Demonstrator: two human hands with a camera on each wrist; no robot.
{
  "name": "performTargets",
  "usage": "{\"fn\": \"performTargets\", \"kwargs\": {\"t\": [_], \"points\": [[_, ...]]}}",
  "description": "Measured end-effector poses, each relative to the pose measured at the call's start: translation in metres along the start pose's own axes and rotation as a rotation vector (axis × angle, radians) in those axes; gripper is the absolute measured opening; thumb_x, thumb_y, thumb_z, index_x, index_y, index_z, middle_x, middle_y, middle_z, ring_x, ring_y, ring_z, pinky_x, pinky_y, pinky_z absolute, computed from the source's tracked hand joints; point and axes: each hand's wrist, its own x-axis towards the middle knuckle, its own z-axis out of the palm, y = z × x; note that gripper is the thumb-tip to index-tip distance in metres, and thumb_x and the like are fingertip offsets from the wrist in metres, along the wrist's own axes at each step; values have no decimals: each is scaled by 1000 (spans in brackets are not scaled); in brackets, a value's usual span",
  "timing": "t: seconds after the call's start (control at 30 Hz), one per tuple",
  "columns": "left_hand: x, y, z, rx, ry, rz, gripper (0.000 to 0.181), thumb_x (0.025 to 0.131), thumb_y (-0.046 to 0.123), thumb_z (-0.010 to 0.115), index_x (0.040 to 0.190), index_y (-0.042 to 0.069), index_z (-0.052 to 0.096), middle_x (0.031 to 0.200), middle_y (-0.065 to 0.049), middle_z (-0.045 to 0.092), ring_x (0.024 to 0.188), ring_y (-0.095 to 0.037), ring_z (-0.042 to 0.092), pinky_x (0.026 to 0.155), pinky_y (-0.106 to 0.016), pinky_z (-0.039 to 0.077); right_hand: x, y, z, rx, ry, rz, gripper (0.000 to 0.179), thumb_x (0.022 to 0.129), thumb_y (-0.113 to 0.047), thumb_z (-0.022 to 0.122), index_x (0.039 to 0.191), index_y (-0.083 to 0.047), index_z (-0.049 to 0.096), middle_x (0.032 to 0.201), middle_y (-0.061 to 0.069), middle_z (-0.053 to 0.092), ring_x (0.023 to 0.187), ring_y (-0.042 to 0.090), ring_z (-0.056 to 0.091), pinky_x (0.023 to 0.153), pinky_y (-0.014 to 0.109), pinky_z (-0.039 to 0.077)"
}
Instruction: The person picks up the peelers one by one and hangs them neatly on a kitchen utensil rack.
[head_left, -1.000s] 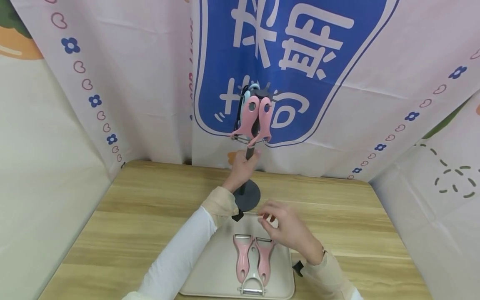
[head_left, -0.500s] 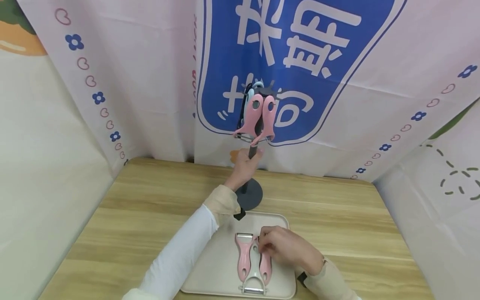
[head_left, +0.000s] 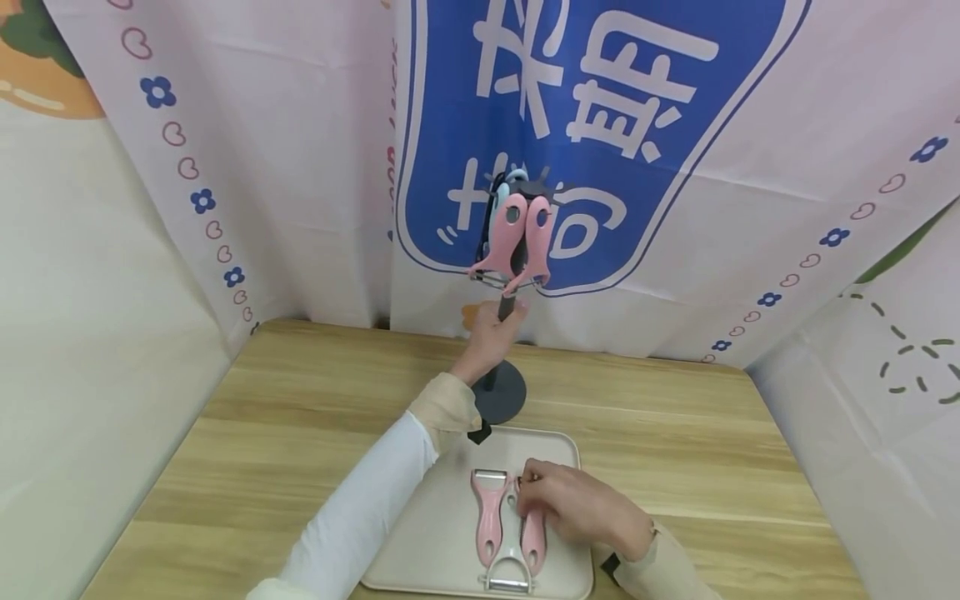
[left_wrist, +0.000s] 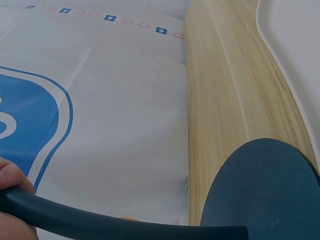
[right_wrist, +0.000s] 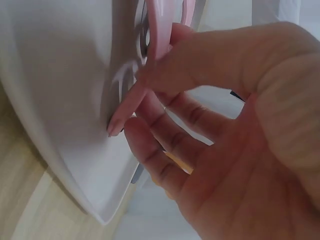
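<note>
My left hand (head_left: 487, 343) grips the pole of a dark grey rotating stand (head_left: 504, 398); the left wrist view shows the pole (left_wrist: 110, 225) and round base. Two pink peelers (head_left: 504, 237) hang from its top hooks, with a light blue item and a black one partly hidden behind. Over the tray (head_left: 423, 542), my right hand (head_left: 585, 507) pinches the right-hand pink peeler (head_left: 535, 543) near its blade end, which the fingers mostly cover. Next to it lie a pale grey peeler (head_left: 511, 529), blade toward me, and another pink peeler (head_left: 489, 521), blade away.
The tray rests on a wood-grain table (head_left: 285, 450), just in front of the stand's base. A printed cloth (head_left: 322, 183) hangs close behind the table's back edge, and pale cloth walls flank both sides.
My right hand has come down from above the tray's far edge to the right-hand pink peeler and taken hold of it. The left hand stays on the pole.
</note>
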Motion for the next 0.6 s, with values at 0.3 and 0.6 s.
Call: {"fn": "performTargets", "kwargs": {"t": [0.3, 0.6], "points": [[0, -2, -1, -5, -9, -11, 57, 112, 26, 53, 58, 16, 38, 50, 8, 31, 43, -11, 25, 45, -29, 22, -1, -2, 3, -61, -15, 46, 36, 90, 11, 72, 96, -23, 81, 100, -9, 59, 90, 4, 53, 82, 18, 50], [0, 0, -1, -21, -23, -1, 56, 112, 24, 53, 58, 17, 39, 51, 7, 32, 44, -12, 26, 47, -29, 23, -7, -1, -2, -104, 32, 24, 30, 91, 8, 74, 97, -22, 78, 99, -10, 58, 87, 2, 52, 78, 17, 51]]}}
